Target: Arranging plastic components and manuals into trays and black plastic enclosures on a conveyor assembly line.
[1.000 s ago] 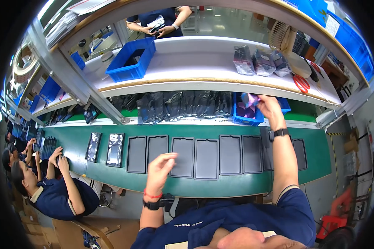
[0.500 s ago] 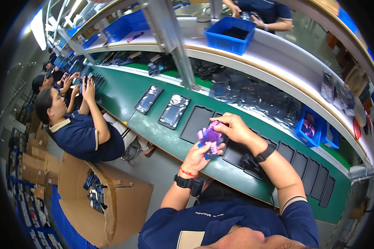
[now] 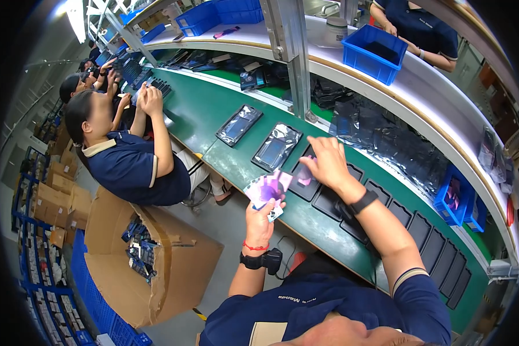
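My left hand point(image 3: 259, 224) is closed on a fan of thin pink and purple pieces point(image 3: 266, 189), with some white and light-blue ones among them, near the front edge of the green table. Over the row of black trays, my right hand point(image 3: 333, 167) has its fingers spread and nothing in them. Just below its thumb, a pink piece point(image 3: 307, 174) appears in the nearest black tray point(image 3: 297, 187), partly blurred. To the left, two black trays hold items in shiny clear wrap: one wrapped tray point(image 3: 277, 147) beside that tray and another wrapped tray point(image 3: 239, 125) farther off.
Several black trays point(image 3: 421, 236) continue rightward along the green table point(image 3: 196, 109). Behind them lie dark plastic bags point(image 3: 380, 130) and a blue bin point(image 3: 452, 196) with pink pieces. A shelf above carries another blue bin point(image 3: 375, 55). Co-workers sit left, beside a large cardboard box point(image 3: 181, 271).
My hands have moved apart; the right has left the pink pieces and opened above a tray, where a pink piece now shows. The whole view has shifted, with the table appearing farther right.
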Tool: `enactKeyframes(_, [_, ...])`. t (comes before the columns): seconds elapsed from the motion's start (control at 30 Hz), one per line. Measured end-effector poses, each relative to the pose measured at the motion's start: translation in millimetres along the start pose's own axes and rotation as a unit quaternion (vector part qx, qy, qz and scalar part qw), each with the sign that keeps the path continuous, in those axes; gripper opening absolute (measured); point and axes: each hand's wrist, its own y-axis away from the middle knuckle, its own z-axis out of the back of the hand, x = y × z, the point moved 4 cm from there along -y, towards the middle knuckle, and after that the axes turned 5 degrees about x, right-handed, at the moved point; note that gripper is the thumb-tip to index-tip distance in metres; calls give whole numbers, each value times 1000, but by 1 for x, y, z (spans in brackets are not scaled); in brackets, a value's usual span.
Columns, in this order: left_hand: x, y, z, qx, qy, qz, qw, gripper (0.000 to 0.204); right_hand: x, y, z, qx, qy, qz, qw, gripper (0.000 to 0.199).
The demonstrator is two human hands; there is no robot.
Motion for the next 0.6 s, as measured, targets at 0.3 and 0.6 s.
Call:
enactKeyframes(0.3, [22, -10, -33, 27, 79, 27, 996, 22, -65, 40, 1, 283, -345, -211, 870, 19])
enactKeyframes(0.6, [55, 4, -86, 122, -24, 77, 989, 20, -38, 81, 35, 225, -373, -256, 863, 23])
